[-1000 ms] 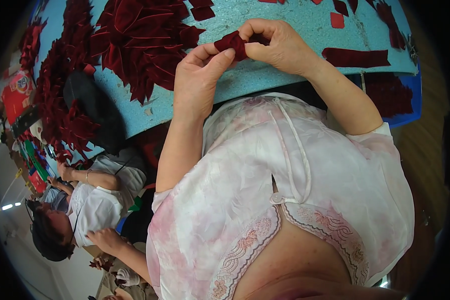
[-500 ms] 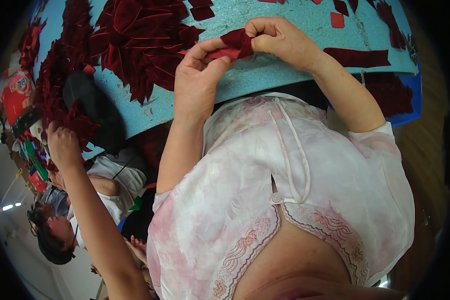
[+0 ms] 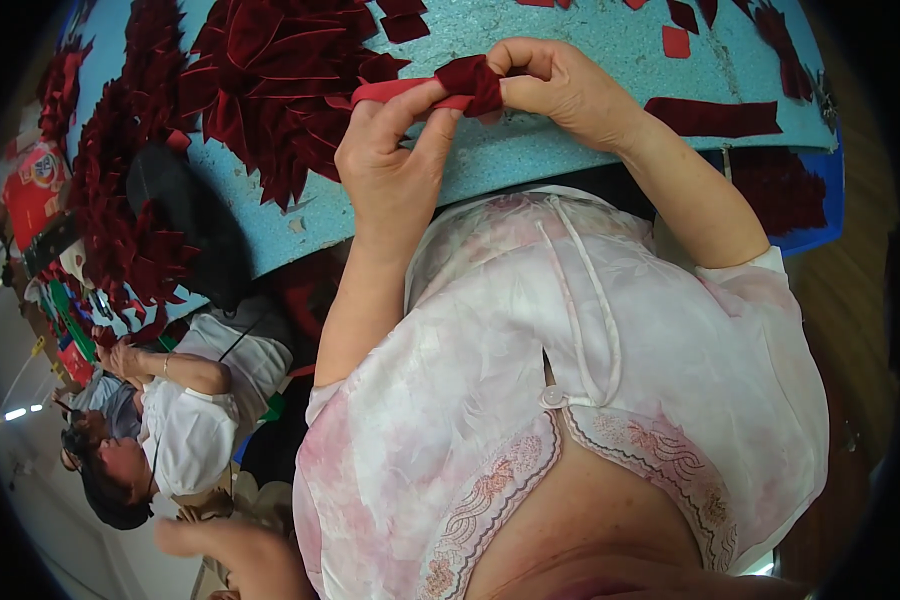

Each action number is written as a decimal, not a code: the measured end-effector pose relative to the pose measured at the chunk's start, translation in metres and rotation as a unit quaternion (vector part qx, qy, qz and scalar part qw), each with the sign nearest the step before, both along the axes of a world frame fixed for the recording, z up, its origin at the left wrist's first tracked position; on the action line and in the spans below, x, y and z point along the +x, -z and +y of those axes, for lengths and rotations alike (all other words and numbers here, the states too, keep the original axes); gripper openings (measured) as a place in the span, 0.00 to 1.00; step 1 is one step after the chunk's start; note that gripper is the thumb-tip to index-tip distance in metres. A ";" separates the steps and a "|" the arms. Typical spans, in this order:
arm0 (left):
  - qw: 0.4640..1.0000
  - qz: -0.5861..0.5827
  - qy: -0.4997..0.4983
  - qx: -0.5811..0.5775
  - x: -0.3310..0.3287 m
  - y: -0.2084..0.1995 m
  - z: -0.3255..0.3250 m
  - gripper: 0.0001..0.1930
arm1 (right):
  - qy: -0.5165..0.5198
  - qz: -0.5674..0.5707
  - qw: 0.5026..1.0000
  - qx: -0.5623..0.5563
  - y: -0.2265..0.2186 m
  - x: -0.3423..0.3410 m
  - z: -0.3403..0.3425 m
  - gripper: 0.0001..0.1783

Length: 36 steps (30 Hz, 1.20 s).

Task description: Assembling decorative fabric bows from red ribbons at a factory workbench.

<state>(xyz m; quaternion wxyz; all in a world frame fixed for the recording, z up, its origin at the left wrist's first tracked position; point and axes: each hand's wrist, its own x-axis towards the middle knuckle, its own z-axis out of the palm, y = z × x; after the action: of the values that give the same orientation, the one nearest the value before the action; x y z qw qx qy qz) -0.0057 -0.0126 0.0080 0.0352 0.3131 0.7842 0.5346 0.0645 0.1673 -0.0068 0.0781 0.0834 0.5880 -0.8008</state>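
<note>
You have one dark red velvet ribbon [image 3: 470, 82] between your two hands, above the near edge of the one speckled light-blue tabletop [image 3: 600, 30]. Your left hand [image 3: 390, 150] pinches it between thumb and fingers, with a brighter red length running along the forefinger. Your right hand [image 3: 560, 95] pinches the other end of the fold between thumb and forefinger; its remaining fingers are curled.

Right of your right hand lies one flat velvet strip [image 3: 715, 117], and beyond it one bright red square [image 3: 676, 42]. At least two darker velvet squares [image 3: 405, 26] lie past your hands, near the upper edge of the view. One tied velvet bundle [image 3: 785, 50] sits toward the far right. Below the table's right end, one blue tray [image 3: 808, 238] holds a velvet stack [image 3: 780, 190], its pieces too merged to count.

Just past your left hand, one large heap of pointed velvet pieces [image 3: 280, 90] takes up the table; overlap prevents a count. Farther left, one black cloth item [image 3: 195, 235] hangs over the edge, beside more velvet pieces [image 3: 110, 150].

At least two co-workers sit to your left, one in a white top [image 3: 185, 425]. Another person's blurred forearm [image 3: 240, 550] crosses the lower left.
</note>
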 end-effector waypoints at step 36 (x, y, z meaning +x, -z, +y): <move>0.974 -0.225 -0.004 0.003 0.004 -0.022 0.012 0.09 | 0.042 0.011 0.999 -0.010 0.001 0.003 0.002 0.13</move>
<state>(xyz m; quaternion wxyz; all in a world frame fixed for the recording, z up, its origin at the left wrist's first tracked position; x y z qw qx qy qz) -0.0021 -0.0011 0.0303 0.2079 0.1814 0.7557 0.5940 0.0680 0.1694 -0.0074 0.0389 0.0988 0.5764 -0.8102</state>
